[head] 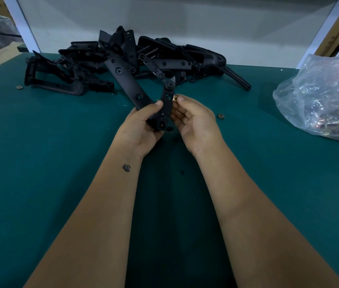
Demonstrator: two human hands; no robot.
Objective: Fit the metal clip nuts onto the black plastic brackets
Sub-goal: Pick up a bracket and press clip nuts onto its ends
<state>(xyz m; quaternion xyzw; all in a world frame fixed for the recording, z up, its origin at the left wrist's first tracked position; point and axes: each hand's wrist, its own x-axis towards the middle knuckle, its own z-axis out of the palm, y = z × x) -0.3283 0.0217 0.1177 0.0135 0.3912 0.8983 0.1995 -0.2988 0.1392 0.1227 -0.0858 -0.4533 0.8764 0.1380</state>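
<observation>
A: Where does the job stand?

B: Mid-fit, I'd judge. The left hand (141,125) is wrapped round the lower end of a black bracket (165,107), thumb across its face, holding it upright over the green table (60,163). The right hand (193,119) pinches a brass-coloured clip nut (175,98) between thumb and fingertip, touching the bracket's edge at about 3 o'clock of the part.

A: Is the nut seated?

B: I cannot tell. It sits at the edge beside the holes, but whether it has slid over the plastic is too small to read.

A: And what's left?

B: Plenty, by the look of it. A pile of brackets (123,65) lies at 12 o'clock from the hands, well apart from them; I cannot see whether any of them carry nuts. A clear plastic bag (320,96) at 2 o'clock holds what looks like more clip nuts.

A: Any strays?

B: One loose nut (220,116) on the table just beside the right hand at 3 o'clock, another small one (19,87) far out at 10 o'clock near the pile.
</observation>
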